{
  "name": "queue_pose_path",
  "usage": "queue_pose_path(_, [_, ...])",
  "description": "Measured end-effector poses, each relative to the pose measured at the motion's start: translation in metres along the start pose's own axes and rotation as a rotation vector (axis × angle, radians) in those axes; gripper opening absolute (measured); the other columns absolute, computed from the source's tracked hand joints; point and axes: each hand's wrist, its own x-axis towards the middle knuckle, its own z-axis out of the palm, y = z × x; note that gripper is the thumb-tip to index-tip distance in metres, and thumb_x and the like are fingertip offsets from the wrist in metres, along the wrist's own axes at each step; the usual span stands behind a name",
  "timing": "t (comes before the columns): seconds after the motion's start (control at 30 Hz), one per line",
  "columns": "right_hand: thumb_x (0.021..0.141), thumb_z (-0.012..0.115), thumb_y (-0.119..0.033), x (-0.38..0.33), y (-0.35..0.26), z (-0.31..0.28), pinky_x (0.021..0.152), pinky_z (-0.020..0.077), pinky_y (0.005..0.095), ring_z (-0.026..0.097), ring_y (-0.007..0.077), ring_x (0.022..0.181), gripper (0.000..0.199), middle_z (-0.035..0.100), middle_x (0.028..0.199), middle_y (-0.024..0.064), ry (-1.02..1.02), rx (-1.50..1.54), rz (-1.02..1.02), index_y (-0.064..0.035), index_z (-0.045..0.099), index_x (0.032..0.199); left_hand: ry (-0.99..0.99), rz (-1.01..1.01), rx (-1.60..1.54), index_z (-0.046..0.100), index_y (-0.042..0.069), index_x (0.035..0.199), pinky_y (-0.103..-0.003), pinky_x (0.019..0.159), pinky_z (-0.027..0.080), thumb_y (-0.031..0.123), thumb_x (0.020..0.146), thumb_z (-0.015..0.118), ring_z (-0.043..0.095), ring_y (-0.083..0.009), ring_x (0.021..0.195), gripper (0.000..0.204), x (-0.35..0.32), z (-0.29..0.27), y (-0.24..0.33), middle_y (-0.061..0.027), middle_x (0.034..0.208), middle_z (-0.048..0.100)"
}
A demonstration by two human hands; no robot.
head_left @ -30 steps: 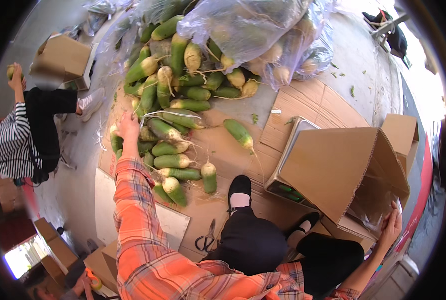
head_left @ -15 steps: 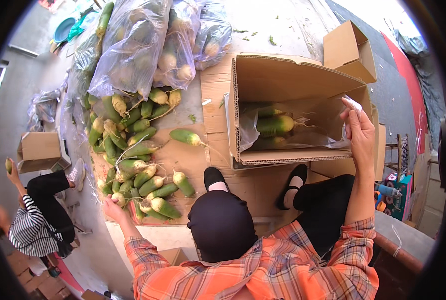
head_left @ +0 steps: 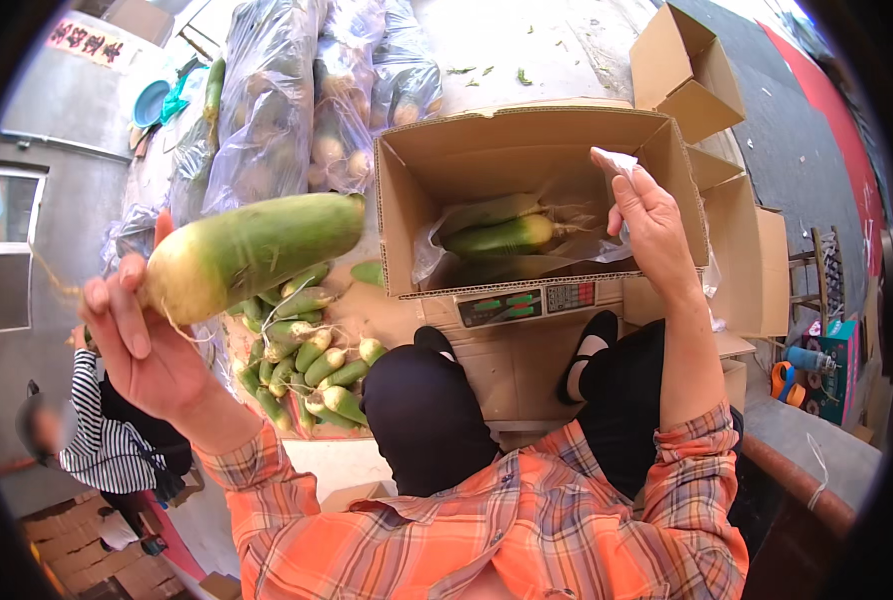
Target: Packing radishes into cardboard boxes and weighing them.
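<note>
Left hand (head_left: 152, 350) grips radish (head_left: 257, 252) — one finger partly hidden behind.

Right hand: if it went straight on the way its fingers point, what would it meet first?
The right hand would probably meet the cardboard box's far wall first; depth is unclear, so it might pass above it.

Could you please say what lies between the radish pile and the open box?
In the head view, one green radish, partly hidden by the box, lies there on flat cardboard.

blue basin (head_left: 151, 104), window (head_left: 7, 292) and striped-shirted person (head_left: 105, 458) at left; teal box (head_left: 845, 368) at right
</note>
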Motion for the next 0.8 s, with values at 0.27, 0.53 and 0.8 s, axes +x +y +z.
queue_pose_path(0.27, [0.095,0.045,-0.025,-0.006,0.005,-0.014,0.053,0.0348,0.0171,0.041,0.0020,0.056,0.035,0.046,0.072,-0.0052,0.042,0.203,0.100,-0.0053,0.054,0.122,-0.366,-0.461,0.232,0.062,-0.003,0.086,-0.021,0.063,0.042,0.015,0.091,0.050,0.048,-0.0046,0.061,0.022,0.047,0.113,-0.188,-0.0024,0.071,0.058])
queue_pose_path(0.53, [0.096,0.041,-0.024,-0.009,0.001,-0.015,0.048,0.0312,0.0152,0.041,0.0009,0.055,0.035,0.056,0.117,0.0024,0.126,0.312,0.137,-0.0065,0.052,0.124,-0.986,-0.707,0.923,0.065,0.005,0.086,-0.035,0.071,0.047,0.016,0.082,0.056,0.059,-0.0278,0.073,0.014,0.028,0.111,-0.296,-0.0142,0.079,0.063])
queue_pose_path(0.8, [0.096,0.041,-0.025,-0.009,-0.003,-0.019,0.052,0.0352,0.0164,0.041,0.0028,0.055,0.035,0.055,0.121,0.0036,0.102,0.309,0.145,-0.0063,0.053,0.123,-1.311,-0.616,1.251,0.061,0.004,0.086,-0.041,0.073,0.045,0.020,0.083,0.054,0.057,-0.0354,0.084,0.018,0.021,0.086,-0.353,-0.0160,0.083,0.062])
